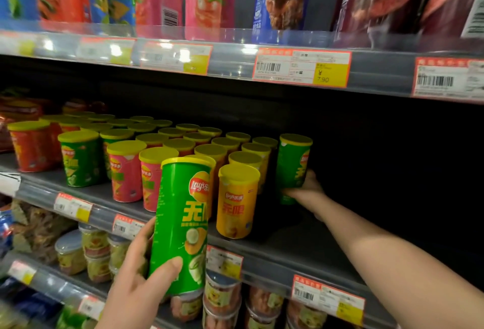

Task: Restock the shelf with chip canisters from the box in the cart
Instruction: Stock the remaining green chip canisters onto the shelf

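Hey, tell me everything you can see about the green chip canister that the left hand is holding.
The green canister is a tall, glossy tube with a yellow plastic-looking lid closed on top. Its front shows a Lay's logo, large yellow characters and cucumber slices. It leans slightly, top to the right, held in the air before the shelf. The left hand grips its lower part, thumb across the front.
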